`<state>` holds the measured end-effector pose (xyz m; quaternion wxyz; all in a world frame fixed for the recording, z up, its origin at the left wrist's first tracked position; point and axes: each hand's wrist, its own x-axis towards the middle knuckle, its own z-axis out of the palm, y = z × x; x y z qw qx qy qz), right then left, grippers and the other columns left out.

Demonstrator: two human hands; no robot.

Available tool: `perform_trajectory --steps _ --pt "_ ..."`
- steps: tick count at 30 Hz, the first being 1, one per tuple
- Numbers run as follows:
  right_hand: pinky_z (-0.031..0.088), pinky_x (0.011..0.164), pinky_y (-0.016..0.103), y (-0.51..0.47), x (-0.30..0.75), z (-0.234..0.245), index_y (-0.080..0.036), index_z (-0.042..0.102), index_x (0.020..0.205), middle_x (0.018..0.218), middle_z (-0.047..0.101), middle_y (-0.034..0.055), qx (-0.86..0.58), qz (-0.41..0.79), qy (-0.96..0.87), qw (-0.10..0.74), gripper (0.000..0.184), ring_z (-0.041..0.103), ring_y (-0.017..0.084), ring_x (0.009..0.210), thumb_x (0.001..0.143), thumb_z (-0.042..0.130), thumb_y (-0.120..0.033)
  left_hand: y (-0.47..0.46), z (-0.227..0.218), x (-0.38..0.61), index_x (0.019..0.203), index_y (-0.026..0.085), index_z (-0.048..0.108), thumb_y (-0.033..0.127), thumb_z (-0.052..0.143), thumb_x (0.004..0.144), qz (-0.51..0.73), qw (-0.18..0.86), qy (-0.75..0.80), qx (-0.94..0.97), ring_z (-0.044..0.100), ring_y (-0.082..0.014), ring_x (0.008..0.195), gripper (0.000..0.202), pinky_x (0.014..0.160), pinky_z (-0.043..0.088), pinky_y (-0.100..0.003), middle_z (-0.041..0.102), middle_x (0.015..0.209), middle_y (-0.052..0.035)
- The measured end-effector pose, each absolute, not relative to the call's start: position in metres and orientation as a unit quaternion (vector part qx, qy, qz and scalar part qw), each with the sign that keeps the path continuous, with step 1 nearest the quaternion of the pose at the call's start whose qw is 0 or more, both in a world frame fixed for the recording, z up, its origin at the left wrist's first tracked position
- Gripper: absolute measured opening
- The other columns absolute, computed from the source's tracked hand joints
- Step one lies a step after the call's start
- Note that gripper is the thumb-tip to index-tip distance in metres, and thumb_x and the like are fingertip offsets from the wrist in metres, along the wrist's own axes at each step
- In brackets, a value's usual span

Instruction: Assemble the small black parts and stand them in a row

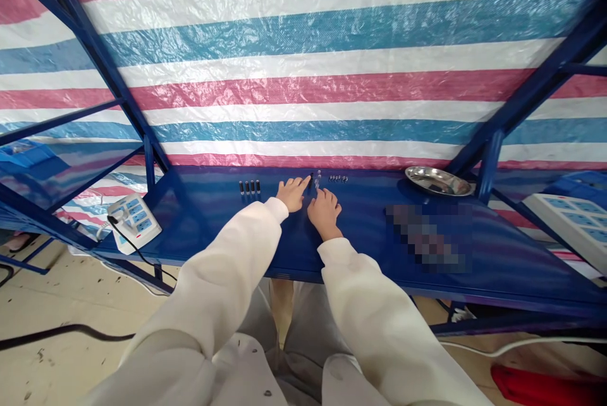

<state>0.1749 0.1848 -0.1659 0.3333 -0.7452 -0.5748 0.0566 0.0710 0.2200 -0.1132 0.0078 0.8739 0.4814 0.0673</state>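
Observation:
Both my arms in white sleeves reach onto a blue metal shelf (360, 248). My left hand (291, 193) lies with fingers stretched toward a small dark upright part (312, 181) near the shelf's back edge, fingertips at or touching it. My right hand (324, 211) rests beside it, fingers curled down on the shelf; what they hold, if anything, is hidden. A row of small dark cylinders (250, 188) stands left of my hands. A row of tiny silvery pieces (338, 178) lies to the right.
A round steel dish (439, 181) sits at the shelf's back right. A white power strip (133, 221) with a black cable lies on the left corner, another white power strip (571, 224) at the right. Blue frame posts (490, 162) flank the shelf. A striped tarp hangs behind.

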Motion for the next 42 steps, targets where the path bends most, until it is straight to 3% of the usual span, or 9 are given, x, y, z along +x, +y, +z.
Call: perform_trajectory --steps 4,9,12,15,17,24,29,42 --pt "0.024 0.097 0.059 0.185 0.176 -0.166 -0.010 0.048 0.124 0.134 0.042 0.0195 -0.756 0.068 -0.573 0.309 0.046 0.030 0.030 0.126 0.081 0.033 -0.016 0.227 -0.129 0.091 0.143 0.021 0.012 0.022 0.042 0.083 0.074 0.030 0.518 0.852 0.039 -0.0280 0.116 0.067 0.089 0.034 -0.046 0.039 0.134 -0.0138" --pt "0.022 0.097 0.062 0.186 0.177 -0.166 -0.013 0.046 0.126 0.135 0.041 0.0186 -0.758 0.081 -0.578 0.291 0.047 0.028 0.030 0.127 0.082 0.031 -0.016 0.237 -0.137 0.100 0.142 0.023 0.016 0.027 0.046 0.082 0.058 0.026 0.535 0.842 0.039 -0.0289 0.117 0.067 0.089 0.033 -0.047 0.040 0.133 -0.0139" --pt "0.020 0.097 0.064 0.186 0.177 -0.167 -0.014 0.047 0.126 0.135 0.042 0.0179 -0.755 0.082 -0.579 0.296 0.046 0.028 0.031 0.127 0.083 0.031 -0.017 0.241 -0.137 0.100 0.135 0.020 0.032 0.022 0.046 0.083 0.078 -0.004 0.528 0.846 0.043 -0.0274 0.114 0.054 0.088 0.034 -0.044 0.046 0.127 -0.0141" --pt "0.020 0.097 0.065 0.186 0.176 -0.167 -0.013 0.047 0.127 0.136 0.041 0.0180 -0.755 0.084 -0.581 0.292 0.046 0.028 0.031 0.128 0.084 0.031 -0.017 0.243 -0.133 0.097 0.111 0.016 0.054 0.018 0.040 0.086 0.120 -0.039 0.519 0.845 0.050 -0.0250 0.104 0.029 0.085 0.036 -0.040 0.057 0.111 -0.0128" --pt "0.019 0.097 0.065 0.185 0.176 -0.166 -0.013 0.045 0.129 0.137 0.039 0.0181 -0.757 0.089 -0.582 0.283 0.047 0.027 0.032 0.129 0.084 0.032 -0.018 0.242 -0.129 0.093 0.097 0.015 0.058 0.018 0.040 0.086 0.141 -0.042 0.519 0.842 0.053 -0.0239 0.099 0.021 0.083 0.038 -0.039 0.061 0.103 -0.0111" --pt "0.016 0.098 0.066 0.192 0.178 -0.161 -0.019 0.044 0.132 0.141 0.035 0.0157 -0.761 0.101 -0.590 0.250 0.046 0.023 0.033 0.131 0.088 0.033 -0.027 0.211 -0.116 0.057 0.087 0.019 0.057 0.023 0.050 0.082 0.291 0.051 0.530 0.795 0.059 -0.0160 0.082 0.009 0.075 0.044 -0.029 0.066 0.088 -0.0034" --pt "0.015 0.097 0.067 0.205 0.180 -0.160 -0.022 0.046 0.132 0.140 0.036 0.0157 -0.767 0.107 -0.587 0.236 0.047 0.023 0.035 0.131 0.089 0.033 -0.036 0.192 -0.131 0.030 0.083 0.018 0.056 0.024 0.054 0.079 0.390 0.117 0.522 0.749 0.059 -0.0116 0.072 0.007 0.073 0.047 -0.025 0.064 0.080 -0.0022" --pt "0.010 0.100 0.066 0.220 0.185 -0.164 -0.027 0.038 0.136 0.144 0.033 0.0075 -0.780 0.131 -0.584 0.183 0.051 0.018 0.030 0.133 0.091 0.020 -0.043 0.193 -0.153 0.026 0.076 0.018 0.056 0.025 0.057 0.075 0.543 0.137 0.442 0.700 0.054 -0.0100 0.059 0.007 0.062 0.046 -0.024 0.059 0.069 -0.0001"
